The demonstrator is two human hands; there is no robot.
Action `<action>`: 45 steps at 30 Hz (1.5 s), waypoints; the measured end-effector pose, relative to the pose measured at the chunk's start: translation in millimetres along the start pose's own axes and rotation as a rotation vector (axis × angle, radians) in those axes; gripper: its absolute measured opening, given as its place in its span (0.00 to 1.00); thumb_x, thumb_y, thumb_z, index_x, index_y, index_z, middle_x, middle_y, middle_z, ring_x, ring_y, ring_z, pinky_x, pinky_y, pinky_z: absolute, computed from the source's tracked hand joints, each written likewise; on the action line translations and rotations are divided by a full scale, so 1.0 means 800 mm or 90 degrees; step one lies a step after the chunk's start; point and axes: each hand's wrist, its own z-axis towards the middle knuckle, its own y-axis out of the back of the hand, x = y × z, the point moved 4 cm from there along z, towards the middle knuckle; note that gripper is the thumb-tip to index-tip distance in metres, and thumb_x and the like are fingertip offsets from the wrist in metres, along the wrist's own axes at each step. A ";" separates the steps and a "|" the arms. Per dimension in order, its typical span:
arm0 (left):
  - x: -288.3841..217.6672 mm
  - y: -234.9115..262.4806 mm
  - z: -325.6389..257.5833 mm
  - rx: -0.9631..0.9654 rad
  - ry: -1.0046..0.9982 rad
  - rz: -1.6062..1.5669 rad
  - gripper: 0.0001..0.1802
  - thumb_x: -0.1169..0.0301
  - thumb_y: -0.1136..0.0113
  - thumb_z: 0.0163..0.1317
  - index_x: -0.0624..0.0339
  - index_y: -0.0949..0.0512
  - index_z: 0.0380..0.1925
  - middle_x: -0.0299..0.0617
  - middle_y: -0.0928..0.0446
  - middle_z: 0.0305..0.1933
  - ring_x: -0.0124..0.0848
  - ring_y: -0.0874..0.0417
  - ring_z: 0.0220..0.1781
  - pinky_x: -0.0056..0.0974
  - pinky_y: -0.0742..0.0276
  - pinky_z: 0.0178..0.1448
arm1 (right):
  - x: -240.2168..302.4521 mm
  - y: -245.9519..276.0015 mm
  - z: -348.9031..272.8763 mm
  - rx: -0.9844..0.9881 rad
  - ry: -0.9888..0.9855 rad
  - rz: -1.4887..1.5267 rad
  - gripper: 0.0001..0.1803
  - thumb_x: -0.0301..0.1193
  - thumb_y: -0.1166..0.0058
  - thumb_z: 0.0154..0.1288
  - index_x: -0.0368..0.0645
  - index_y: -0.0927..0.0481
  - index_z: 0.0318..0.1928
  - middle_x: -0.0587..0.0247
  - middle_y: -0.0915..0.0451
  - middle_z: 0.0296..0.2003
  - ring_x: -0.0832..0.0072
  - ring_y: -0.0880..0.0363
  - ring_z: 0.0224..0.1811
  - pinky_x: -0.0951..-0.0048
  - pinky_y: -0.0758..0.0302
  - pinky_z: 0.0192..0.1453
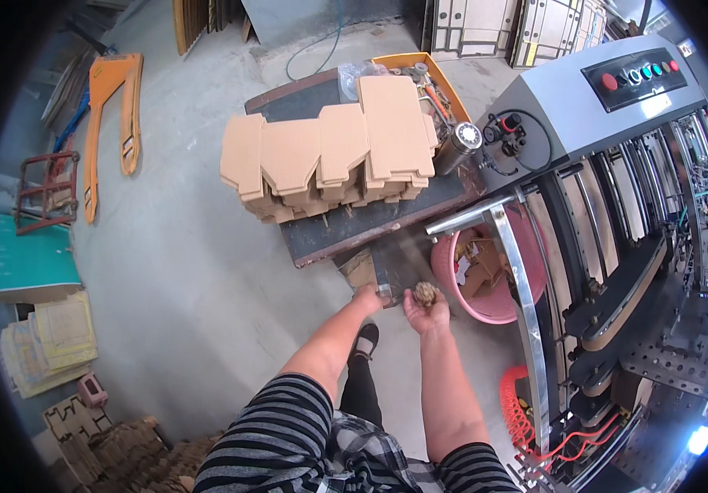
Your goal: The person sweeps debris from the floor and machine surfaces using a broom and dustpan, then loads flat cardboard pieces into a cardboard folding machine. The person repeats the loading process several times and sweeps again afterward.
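Observation:
My right hand [427, 316] is turned palm up, its fingers curled round a small tan bundle [425, 293] with a rough, ridged top; its kind is unclear. Just left of it, my left hand [368, 299] is closed beside a small grey piece [383, 291]. What its fingers hold is hidden. Both hands are low, in front of a dark table [345, 243]. Stacks of flat brown cardboard blanks [329, 148] lie on that table. To the right of my right hand stands a pink bin [446, 269] with cardboard scraps inside.
A metal flask [459, 146] and a yellow tray of tools [450, 84] sit by the cardboard. At right, a grey machine [551, 103] has a metal frame bar [518, 287] and a red coiled hose [515, 411]. An orange pallet jack [111, 90] stands far left.

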 end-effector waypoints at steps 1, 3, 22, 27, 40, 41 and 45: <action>0.007 0.004 -0.002 -0.049 -0.048 -0.038 0.20 0.62 0.34 0.45 0.63 0.22 0.37 0.47 0.20 0.35 0.37 0.18 0.37 0.38 0.25 0.43 | -0.003 -0.011 -0.003 -0.043 0.019 -0.133 0.21 0.44 0.56 0.66 0.37 0.30 0.45 0.49 0.26 0.37 0.59 0.24 0.37 0.60 0.24 0.41; 0.018 0.020 -0.007 -0.143 -0.144 -0.113 0.23 0.65 0.35 0.48 0.65 0.25 0.44 0.47 0.20 0.42 0.34 0.19 0.40 0.36 0.25 0.47 | -0.011 -0.052 -0.045 -0.130 0.062 -0.401 0.22 0.45 0.55 0.65 0.37 0.30 0.46 0.50 0.25 0.36 0.60 0.24 0.34 0.61 0.24 0.36; -0.113 0.569 -0.001 -0.442 0.076 -0.158 0.32 0.55 0.39 0.55 0.66 0.32 0.53 0.48 0.27 0.51 0.33 0.26 0.53 0.35 0.33 0.57 | 0.097 -0.481 -0.014 -0.233 0.793 -1.251 0.30 0.52 0.48 0.52 0.34 0.20 0.40 0.42 0.21 0.41 0.53 0.24 0.47 0.62 0.31 0.53; -0.134 0.549 0.007 -0.404 0.002 -0.241 0.34 0.56 0.39 0.53 0.69 0.33 0.54 0.51 0.26 0.50 0.36 0.24 0.52 0.36 0.30 0.55 | 0.092 -0.521 0.014 0.051 0.826 -1.195 0.24 0.46 0.47 0.56 0.35 0.20 0.41 0.45 0.20 0.36 0.52 0.22 0.43 0.62 0.29 0.48; -0.117 0.551 0.008 -0.193 0.009 -0.405 0.30 0.64 0.37 0.55 0.65 0.34 0.55 0.46 0.25 0.50 0.32 0.24 0.50 0.36 0.29 0.55 | 0.080 -0.401 0.022 0.087 0.341 -0.857 0.28 0.39 0.38 0.54 0.28 0.27 0.47 0.52 0.21 0.40 0.71 0.21 0.37 0.71 0.24 0.41; -0.119 0.552 0.005 -0.199 0.009 -0.406 0.29 0.65 0.37 0.55 0.65 0.34 0.55 0.45 0.25 0.49 0.32 0.24 0.50 0.36 0.29 0.55 | 0.074 -0.407 0.013 0.095 0.351 -0.881 0.28 0.39 0.38 0.54 0.28 0.27 0.47 0.52 0.21 0.40 0.71 0.21 0.37 0.71 0.24 0.41; -0.119 0.563 -0.012 -0.241 -0.018 -0.424 0.31 0.67 0.37 0.55 0.65 0.36 0.56 0.45 0.26 0.49 0.32 0.24 0.51 0.37 0.29 0.55 | 0.055 -0.426 -0.038 0.136 0.406 -0.906 0.27 0.35 0.36 0.52 0.29 0.27 0.47 0.53 0.21 0.40 0.70 0.20 0.37 0.71 0.23 0.40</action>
